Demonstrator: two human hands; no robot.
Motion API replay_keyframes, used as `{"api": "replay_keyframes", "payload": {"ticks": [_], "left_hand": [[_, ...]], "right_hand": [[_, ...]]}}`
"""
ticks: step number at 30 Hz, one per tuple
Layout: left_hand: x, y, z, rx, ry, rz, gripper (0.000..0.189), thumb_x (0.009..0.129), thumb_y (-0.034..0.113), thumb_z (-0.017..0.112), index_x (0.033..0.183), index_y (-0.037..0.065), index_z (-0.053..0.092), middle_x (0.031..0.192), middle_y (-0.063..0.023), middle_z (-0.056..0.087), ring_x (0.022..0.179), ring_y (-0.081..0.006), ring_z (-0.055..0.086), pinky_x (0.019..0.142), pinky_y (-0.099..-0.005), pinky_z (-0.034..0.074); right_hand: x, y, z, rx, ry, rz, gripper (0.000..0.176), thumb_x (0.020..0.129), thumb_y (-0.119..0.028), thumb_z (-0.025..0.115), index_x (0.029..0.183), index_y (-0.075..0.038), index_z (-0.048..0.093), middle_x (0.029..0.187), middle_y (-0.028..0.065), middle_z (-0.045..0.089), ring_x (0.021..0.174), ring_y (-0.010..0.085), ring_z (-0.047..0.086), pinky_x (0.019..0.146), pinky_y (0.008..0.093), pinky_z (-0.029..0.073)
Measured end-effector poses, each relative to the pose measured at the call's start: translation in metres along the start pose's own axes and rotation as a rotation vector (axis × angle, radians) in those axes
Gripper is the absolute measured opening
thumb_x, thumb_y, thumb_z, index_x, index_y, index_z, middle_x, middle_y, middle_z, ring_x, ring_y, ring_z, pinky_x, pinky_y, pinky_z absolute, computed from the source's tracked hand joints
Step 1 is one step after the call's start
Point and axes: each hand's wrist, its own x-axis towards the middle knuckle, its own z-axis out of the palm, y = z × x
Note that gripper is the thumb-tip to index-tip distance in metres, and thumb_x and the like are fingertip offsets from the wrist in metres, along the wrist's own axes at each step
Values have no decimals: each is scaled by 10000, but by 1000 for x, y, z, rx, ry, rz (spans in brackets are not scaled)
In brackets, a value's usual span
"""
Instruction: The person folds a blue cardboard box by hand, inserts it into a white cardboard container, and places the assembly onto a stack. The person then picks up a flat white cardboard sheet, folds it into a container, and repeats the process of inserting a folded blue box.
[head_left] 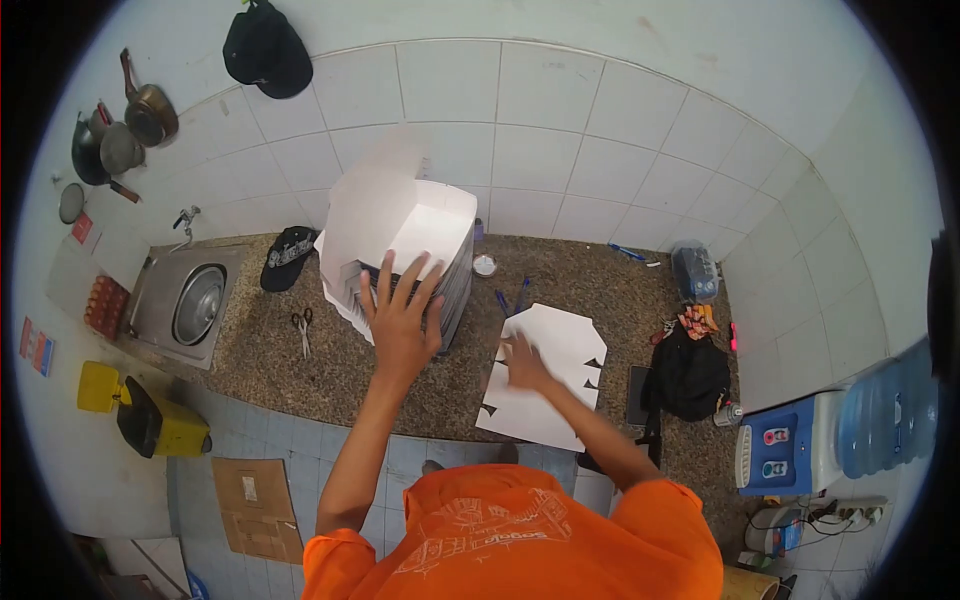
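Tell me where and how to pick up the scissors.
I'd grip the scissors by their dark handles, reaching down from above with the left hand. They lie flat on the speckled counter, handles toward the tiled wall, blades pointing back toward the person.

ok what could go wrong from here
The tall stack of white card by the left hand might slide or topple if pushed. The flat white sheet reaches the counter's front edge, so it could slip off. The right hand might knock the blue pens.
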Motion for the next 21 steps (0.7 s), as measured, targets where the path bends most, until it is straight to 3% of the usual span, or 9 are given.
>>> {"api": "replay_keyframes", "payload": {"ticks": [2,6,10,12,14,16,17,19,21], "left_hand": [[-26,7,5,-97,48,-8,481,912,123,695,1385,136,612,1451,-95,570,1468,-371,378,1203,-588,187],[-92,28,26,-462,-31,-66,543,917,100,669,1444,61,544,1464,-177,558,1444,-376,428,1175,-517,307],[-144,43,66,-771,-320,-269,517,904,67,671,1412,67,572,1407,-170,603,1294,-339,582,1062,-414,456],[-159,43,82,-997,-596,-516,507,942,76,663,1431,32,538,1385,-151,623,1212,-270,644,993,-402,508],[-168,36,92,-1018,-693,-537,486,960,117,658,1427,44,544,1372,-138,629,1183,-252,656,977,-401,516],[-163,34,96,-1035,-772,-568,468,978,158,652,1423,56,550,1358,-126,635,1154,-233,668,961,-400,524],[-155,37,91,-1161,-769,-785,462,987,208,647,1407,39,557,1299,-136,662,1115,-230,681,932,-382,536],[-140,42,84,-1283,-759,-1015,466,995,257,642,1391,22,565,1240,-145,690,1075,-227,695,902,-364,548],[-120,45,86,-1917,-837,-1541,471,976,294,674,1342,7,599,1107,-126,721,977,-208,707,827,-347,562]], "right_hand": [[-92,-24,-3,30,-543,50,1303,638,-513,902,1645,-239,122,1689,243,-107,1552,480,-41,1150,756,180],[-137,16,44,35,-384,-5,1249,644,-450,924,1632,-246,188,1709,181,-77,1552,478,-25,1140,775,171],[-112,73,21,461,-420,-214,911,706,-354,913,1493,-197,483,1667,126,290,1539,375,237,1202,530,313],[-107,84,2,689,-521,-16,285,845,-284,807,1047,-92,751,1206,129,729,1159,284,672,1030,402,492],[-112,90,-26,555,-246,-100,117,911,-183,719,916,-70,748,1009,127,748,966,283,716,881,393,538],[-138,53,-68,564,469,165,69,894,-116,690,924,-55,703,871,120,718,804,305,692,693,392,536],[-148,37,-94,389,784,161,43,881,-104,687,921,-87,694,898,111,713,847,328,675,766,399,525],[-174,-4,-121,327,818,119,41,872,-99,690,913,-100,685,904,102,711,879,327,674,812,421,507],[-191,-38,-103,278,739,-10,87,842,-122,718,922,-112,686,965,95,705,973,326,663,906,450,472]]}}
